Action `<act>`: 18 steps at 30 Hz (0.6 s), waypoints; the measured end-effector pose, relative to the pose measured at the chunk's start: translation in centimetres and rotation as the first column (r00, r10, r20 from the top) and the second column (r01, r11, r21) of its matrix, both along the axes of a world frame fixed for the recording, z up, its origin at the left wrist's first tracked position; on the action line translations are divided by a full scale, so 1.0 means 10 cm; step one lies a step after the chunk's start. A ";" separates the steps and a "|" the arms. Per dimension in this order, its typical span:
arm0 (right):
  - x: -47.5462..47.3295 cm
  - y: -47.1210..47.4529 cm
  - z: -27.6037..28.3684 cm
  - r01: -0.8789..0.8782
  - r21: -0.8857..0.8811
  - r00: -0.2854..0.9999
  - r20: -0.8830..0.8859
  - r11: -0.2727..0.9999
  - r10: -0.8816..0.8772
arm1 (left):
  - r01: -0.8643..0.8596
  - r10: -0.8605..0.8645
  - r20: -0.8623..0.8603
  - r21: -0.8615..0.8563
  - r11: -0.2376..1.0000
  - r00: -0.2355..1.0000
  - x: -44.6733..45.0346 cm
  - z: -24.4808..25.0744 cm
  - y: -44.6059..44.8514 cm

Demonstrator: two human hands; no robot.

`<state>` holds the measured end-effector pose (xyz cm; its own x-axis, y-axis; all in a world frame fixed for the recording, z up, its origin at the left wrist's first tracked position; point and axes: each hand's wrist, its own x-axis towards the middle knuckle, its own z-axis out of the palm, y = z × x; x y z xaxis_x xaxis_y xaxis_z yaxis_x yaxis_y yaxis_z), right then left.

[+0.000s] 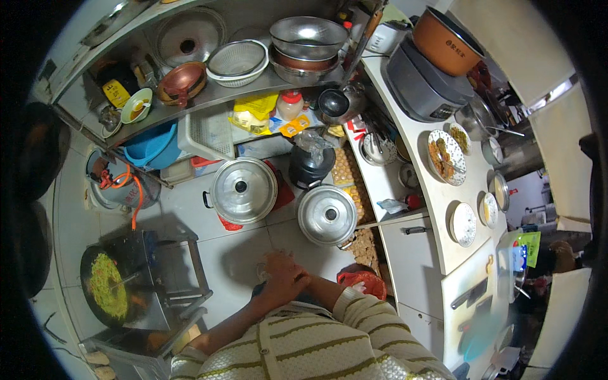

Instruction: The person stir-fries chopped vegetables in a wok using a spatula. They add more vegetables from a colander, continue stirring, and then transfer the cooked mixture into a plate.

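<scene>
My left hand (280,266) and my right hand (287,285) are together in front of my body, one over the other. They overlap and look a little blurred, so whether anything is between them does not show. Beyond them on the tiled floor stand two lidded metal pots: a larger pot (259,190) at centre and a smaller pot (316,223) to its right. To the left, a black wok (88,285) on the stove holds shredded green food (107,285).
A metal shelf (228,97) crosses the top with bowls and strainers. At right, a white counter (441,228) bears dishes, a rice cooker (422,80) and a cutting board (451,327) with knives. A gas cylinder (128,190) stands left. A red bag (370,282) lies near my sleeve.
</scene>
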<state>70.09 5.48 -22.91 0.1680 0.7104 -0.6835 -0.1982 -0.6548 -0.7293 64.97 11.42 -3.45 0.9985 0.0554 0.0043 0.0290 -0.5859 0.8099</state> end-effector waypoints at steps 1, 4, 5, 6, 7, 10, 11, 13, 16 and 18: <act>-0.02 -0.03 0.01 0.016 -0.006 1.000 -0.004 1.000 -0.016 | -0.019 0.021 -0.024 0.071 0.997 0.999 0.03 -0.07 0.03; -0.08 0.03 0.02 0.052 -0.018 0.999 -0.003 0.998 -0.052 | -0.012 0.021 -0.048 0.199 0.980 0.999 0.07 -0.42 0.24; -0.10 0.05 0.02 0.065 -0.023 0.998 -0.004 0.998 -0.065 | 0.000 0.011 -0.048 0.230 0.973 0.999 0.05 -0.54 0.30; -0.12 0.07 0.02 0.079 -0.029 0.997 -0.002 0.996 -0.079 | -0.029 0.042 -0.063 0.196 0.980 0.997 0.04 -0.54 0.34; -0.13 0.09 0.02 0.089 -0.031 0.996 -0.003 0.996 -0.089 | -0.059 0.072 -0.079 0.162 0.985 0.994 0.02 -0.53 0.37; -0.20 0.16 0.02 0.119 -0.039 0.993 -0.004 0.992 -0.119 | -0.122 0.140 -0.096 0.167 0.978 0.986 -0.03 -0.58 0.34; -0.23 0.15 0.04 0.127 -0.045 0.992 -0.003 0.991 -0.128 | -0.139 0.159 -0.096 0.187 0.973 0.983 -0.04 -0.60 0.31; -0.23 0.15 0.03 0.149 -0.052 0.989 0.003 0.988 -0.149 | -0.066 0.082 -0.136 0.120 0.991 0.987 -0.02 -0.39 0.32; -0.21 0.13 0.03 0.180 -0.056 0.984 0.014 0.982 -0.180 | -0.076 0.076 -0.001 0.112 0.991 0.997 -0.06 -0.26 0.29; -0.19 0.13 0.05 0.199 -0.058 0.980 0.020 0.978 -0.198 | -0.066 0.051 0.104 0.148 0.987 0.993 -0.07 -0.16 0.28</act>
<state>68.20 6.74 -22.45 0.3117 0.6199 -0.7201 -0.3186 -0.6458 -0.6939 64.29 14.24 -5.03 0.9876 0.1047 0.1167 -0.0099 -0.7014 0.7127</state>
